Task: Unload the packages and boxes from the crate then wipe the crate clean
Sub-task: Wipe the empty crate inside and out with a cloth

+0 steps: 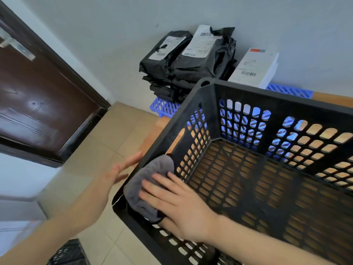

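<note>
A black perforated plastic crate fills the right half of the view, and nothing lies inside it. A grey cloth lies on the inner face of the crate's left wall, near the front corner. My right hand presses the cloth against that wall with straight fingers. My left hand is outside the crate, fingers straight, with its fingertips touching the outer edge of the left rim. Black plastic packages are stacked against the wall behind the crate, with a white box beside them.
The packages and box sit on a blue plastic pallet by the grey wall. A dark brown door stands at the left. Beige floor tiles lie below, and part of another black crate shows at the bottom left.
</note>
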A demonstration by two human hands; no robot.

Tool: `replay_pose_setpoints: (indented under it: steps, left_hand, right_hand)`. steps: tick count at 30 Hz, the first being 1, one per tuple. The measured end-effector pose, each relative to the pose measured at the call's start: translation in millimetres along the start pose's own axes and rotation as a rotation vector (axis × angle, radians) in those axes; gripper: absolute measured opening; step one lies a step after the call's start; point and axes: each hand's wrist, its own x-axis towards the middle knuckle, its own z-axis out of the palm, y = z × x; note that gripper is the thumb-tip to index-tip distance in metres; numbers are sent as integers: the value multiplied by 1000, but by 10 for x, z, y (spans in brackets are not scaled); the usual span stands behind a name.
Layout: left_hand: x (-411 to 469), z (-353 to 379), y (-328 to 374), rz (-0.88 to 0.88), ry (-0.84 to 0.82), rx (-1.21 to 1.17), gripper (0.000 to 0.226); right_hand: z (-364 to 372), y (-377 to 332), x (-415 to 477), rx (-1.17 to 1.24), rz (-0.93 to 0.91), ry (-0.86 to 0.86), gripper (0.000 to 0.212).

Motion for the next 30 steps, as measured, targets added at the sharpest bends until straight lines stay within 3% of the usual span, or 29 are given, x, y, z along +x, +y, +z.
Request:
replay_pose_setpoints:
  steps: [1,2,3,4,5,6,7,11,15,20,23,26,30]
  left_hand:
    - [140,214,122,-141,149,7,53]
    - [327,551,151,-181,434,170,38]
    - [443,703,88,-118,648,336,28]
    - [389,656,-18,-31,565,348,28]
    - [89,495,-151,4,380,393,35]
    - [-213,266,-239,138,402,523,40]
    - [-258,198,-213,281,239,557,45]
    - [-326,97,-350,457,268,788,62]
    - [-305,132,-272,472,246,703,70]
    - [-272,154,-304,541,207,642,73]
    - [-255,159,-294,545,234,647,72]
    - [-256,176,-321,549,245,621,75]
    - [-268,197,-313,527,264,613,74]
  right_hand:
    - [-26,98,17,-88,-32,7,65]
    - [-57,200,40,-156,-40,25,63]
    - [-91,297,61,-196,-11,54,63]
    - [-130,382,83,-215,60,92,64]
    - [-179,467,109,-213,166,141,65]
    - [-239,557,144,-182,284,202,66]
    - [-317,657,193,-128,393,270,65]
    - [-660,998,444,99,669,460,56]
    - [-538,710,383,206,629,442,59]
    - [-104,127,-14,-28,38,-26,64]
    - [-53,130,-45,-107,-91,-89,59]
    - [-168,325,52,-181,39,51,62]
    - [-502,780,335,-7,537,413,58]
